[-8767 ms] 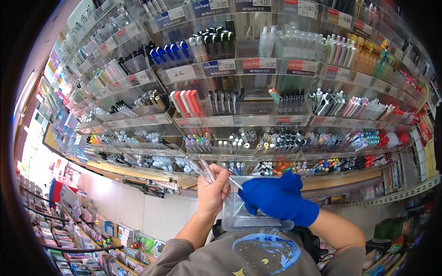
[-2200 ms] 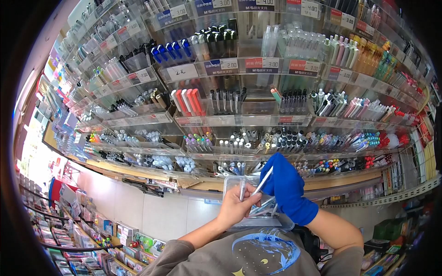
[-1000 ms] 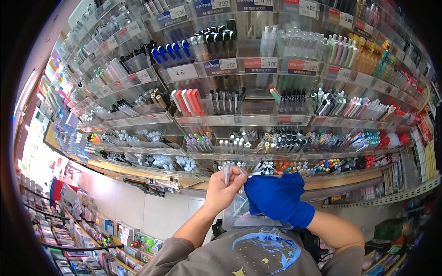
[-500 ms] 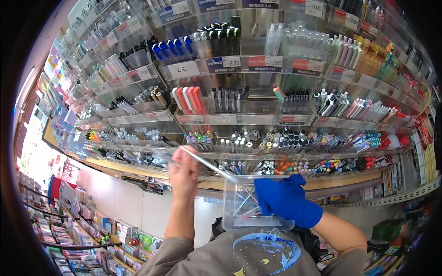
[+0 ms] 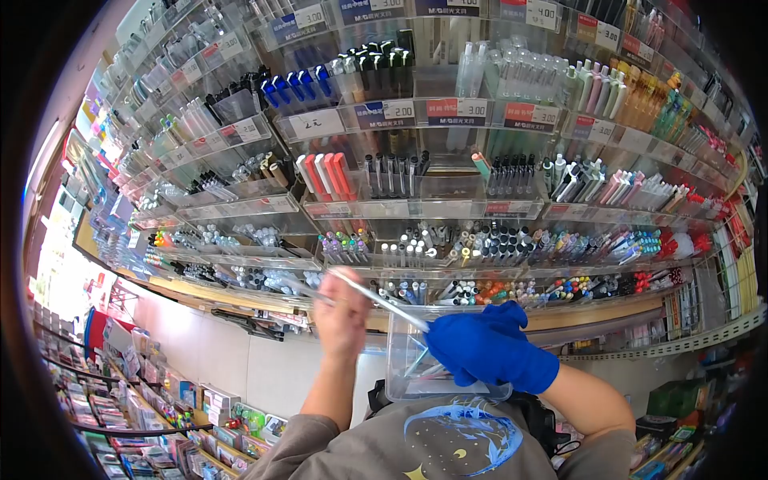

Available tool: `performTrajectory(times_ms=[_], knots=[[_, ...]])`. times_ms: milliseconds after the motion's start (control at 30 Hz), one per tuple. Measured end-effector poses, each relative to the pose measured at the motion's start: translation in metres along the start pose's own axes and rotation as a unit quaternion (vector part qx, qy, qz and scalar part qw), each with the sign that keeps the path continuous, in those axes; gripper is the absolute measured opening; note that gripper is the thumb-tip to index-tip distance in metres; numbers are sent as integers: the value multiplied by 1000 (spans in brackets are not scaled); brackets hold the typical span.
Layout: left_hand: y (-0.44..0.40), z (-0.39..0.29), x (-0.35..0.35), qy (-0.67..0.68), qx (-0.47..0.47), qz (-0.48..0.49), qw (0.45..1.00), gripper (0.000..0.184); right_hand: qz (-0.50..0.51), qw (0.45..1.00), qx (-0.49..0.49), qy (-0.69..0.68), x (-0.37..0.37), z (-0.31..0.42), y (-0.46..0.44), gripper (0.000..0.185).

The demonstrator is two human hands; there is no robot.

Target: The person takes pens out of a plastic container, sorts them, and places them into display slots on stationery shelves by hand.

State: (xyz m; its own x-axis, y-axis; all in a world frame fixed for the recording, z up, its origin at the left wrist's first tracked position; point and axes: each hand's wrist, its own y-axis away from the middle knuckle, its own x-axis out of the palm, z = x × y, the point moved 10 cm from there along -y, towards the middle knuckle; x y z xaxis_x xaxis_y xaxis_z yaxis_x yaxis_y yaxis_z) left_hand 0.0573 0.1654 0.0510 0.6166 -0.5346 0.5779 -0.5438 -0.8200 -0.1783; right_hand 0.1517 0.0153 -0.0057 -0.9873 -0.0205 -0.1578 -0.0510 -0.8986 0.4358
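Observation:
My left hand (image 5: 342, 324) is bare and closed, its fingertips smeared by motion. A slim whitish pen (image 5: 384, 302) slants from it down to the right. A second thin, blurred greyish stick (image 5: 308, 290) pokes out on the left of the same hand. My right hand (image 5: 492, 350) wears a blue glove with its fingers curled, and the pen's lower end meets the glove's left edge. Which fingers pinch it is hidden. Beneath the glove, against my shirt, is a clear plastic box (image 5: 398, 372) with several thin pens (image 5: 418, 360) lying crosswise inside.
Tiered clear acrylic racks (image 5: 432, 210) full of pens and price tags rise in front of me. A wooden ledge (image 5: 560, 316) runs along their base. Packed goods shelves (image 5: 152, 400) stand at lower left, and a dark green bin (image 5: 672, 400) sits at lower right.
My left hand has moved right and slightly down with the pen, closer to the glove. My gloved hand has shifted a little left over the box, covering more of the pens inside.

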Motion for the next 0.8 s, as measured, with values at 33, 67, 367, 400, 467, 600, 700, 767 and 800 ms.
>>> performTrajectory(times_ms=[33,67,367,400,467,600,700,767,800], knots=[[-9,-14,-17,28,27,-18,999,13,-15,1000,-24,-1,-6,-5,0,31],[-15,-25,-27,20,35,-33,999,13,-29,998,-48,0,-12,-9,0,31],[14,27,18,-85,-85,19,993,16,-12,989,29,-145,2,14,-2,28],[14,25,16,-77,-75,13,994,16,-27,992,69,-100,0,13,3,28],[11,19,7,-62,-55,3,997,16,-31,996,-87,21,-6,36,6,21],[-6,-21,-18,-4,31,-74,997,15,-116,931,-202,281,-18,-8,-3,23],[9,8,13,-231,-88,71,966,14,-171,943,-180,223,-43,-11,-6,31],[31,45,38,-364,-154,177,901,14,-196,969,-149,21,-57,-2,-5,18],[44,66,46,-407,-178,229,867,14,-214,963,-140,-81,-64,2,-4,14]])
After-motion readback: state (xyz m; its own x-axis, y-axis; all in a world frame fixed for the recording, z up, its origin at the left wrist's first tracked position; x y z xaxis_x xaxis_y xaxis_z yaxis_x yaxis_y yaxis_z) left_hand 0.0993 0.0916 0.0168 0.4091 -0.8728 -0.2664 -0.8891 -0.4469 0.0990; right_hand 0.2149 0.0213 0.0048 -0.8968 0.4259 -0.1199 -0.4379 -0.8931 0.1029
